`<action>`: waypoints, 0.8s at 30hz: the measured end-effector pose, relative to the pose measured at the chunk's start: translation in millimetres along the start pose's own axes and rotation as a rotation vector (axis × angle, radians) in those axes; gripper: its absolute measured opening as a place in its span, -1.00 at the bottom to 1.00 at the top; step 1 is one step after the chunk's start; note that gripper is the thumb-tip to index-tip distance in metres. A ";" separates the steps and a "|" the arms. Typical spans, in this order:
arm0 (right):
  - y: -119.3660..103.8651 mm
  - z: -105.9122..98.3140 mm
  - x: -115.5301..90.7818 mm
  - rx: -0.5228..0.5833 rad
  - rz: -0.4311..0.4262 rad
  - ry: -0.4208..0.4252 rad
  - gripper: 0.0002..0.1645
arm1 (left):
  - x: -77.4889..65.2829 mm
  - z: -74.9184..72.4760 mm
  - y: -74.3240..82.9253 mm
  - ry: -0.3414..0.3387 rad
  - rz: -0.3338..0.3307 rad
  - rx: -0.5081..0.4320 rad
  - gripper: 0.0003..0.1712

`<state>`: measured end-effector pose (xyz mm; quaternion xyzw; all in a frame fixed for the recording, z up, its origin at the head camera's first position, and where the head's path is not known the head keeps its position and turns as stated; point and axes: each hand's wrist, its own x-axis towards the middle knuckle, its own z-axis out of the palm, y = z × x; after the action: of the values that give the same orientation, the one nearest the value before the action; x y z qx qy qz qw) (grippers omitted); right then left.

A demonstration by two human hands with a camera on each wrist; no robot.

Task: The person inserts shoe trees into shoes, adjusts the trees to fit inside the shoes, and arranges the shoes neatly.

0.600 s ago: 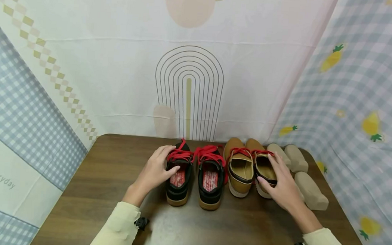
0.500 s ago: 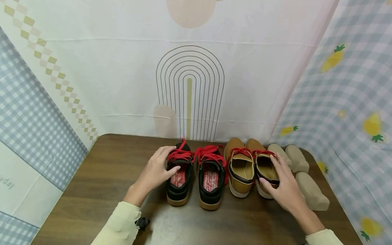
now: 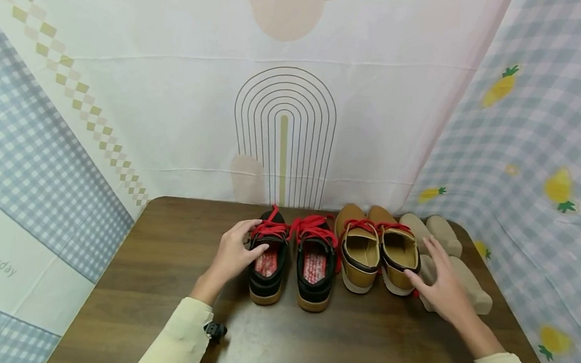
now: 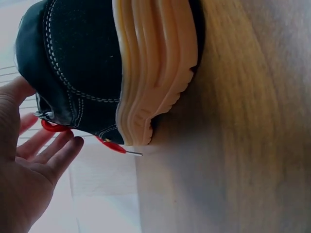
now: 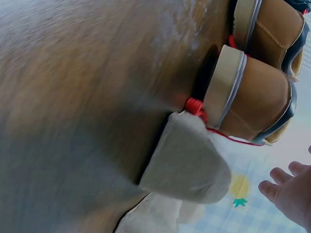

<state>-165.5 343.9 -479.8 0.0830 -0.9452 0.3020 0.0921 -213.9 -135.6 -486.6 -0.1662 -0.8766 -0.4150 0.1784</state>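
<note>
A black shoe with red laces stands toe-away on the table, its twin to its right. My left hand is at the left side of the first one, fingers loosely bent, the thumb over its opening. Seen from the left wrist, the thumb lies right at the black shoe's upper edge. Two tan shoes with red laces stand further right. Beside the right-hand tan shoe, my right hand hovers with fingers spread, over beige foot-shaped blocks, and holds nothing.
Several beige blocks, including one at the back, lie at the right end of the brown wooden table. A patterned white cloth hangs behind it, and a checked cloth hangs on the right.
My right hand has moved right, off the right-hand tan shoe and over the beige blocks. The left hand stays at the black shoe, and the shoes keep their places.
</note>
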 end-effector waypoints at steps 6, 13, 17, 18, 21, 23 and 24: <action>10.0 -6.5 -4.5 0.054 0.016 -0.009 0.06 | -0.6 2.3 -0.4 0.039 -0.098 -0.124 -0.44; 21.6 -13.0 -9.4 0.066 0.011 0.041 -0.02 | -0.6 2.9 -0.6 0.099 -0.180 -0.186 -0.55; 26.6 -18.0 -14.8 0.083 0.053 0.019 -0.03 | -1.7 3.9 -2.8 0.105 -0.218 -0.240 -0.60; 27.6 -19.3 -16.5 0.085 0.068 0.008 -0.02 | -2.1 4.1 -3.4 0.108 -0.228 -0.258 -0.61; 30.0 -22.5 -21.6 0.063 0.109 -0.005 -0.03 | -2.6 5.0 -5.6 0.109 -0.253 -0.308 -0.64; 32.8 -22.7 -25.2 0.037 0.127 0.004 -0.05 | -2.7 5.7 -6.9 0.106 -0.265 -0.338 -0.65; 34.3 -22.3 -27.0 0.027 0.130 0.015 -0.07 | -2.6 6.1 -7.4 0.105 -0.271 -0.350 -0.66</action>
<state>-143.9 387.3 -487.0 0.0205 -0.9438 0.3205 0.0782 -215.9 -135.6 -496.3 -0.0536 -0.7951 -0.5890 0.1347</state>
